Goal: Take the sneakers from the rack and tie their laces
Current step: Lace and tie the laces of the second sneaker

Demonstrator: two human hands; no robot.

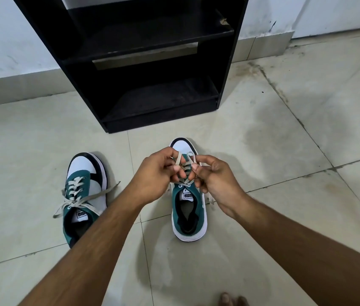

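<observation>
Both sneakers are off the rack on the floor. A lace loop is pinched in each of the left hand and right hand above the right sneaker. Crossing and tightening seems needed next; the left sneaker looks only loosely knotted.

Two sneakers stand side by side on the floor before the rack.
</observation>
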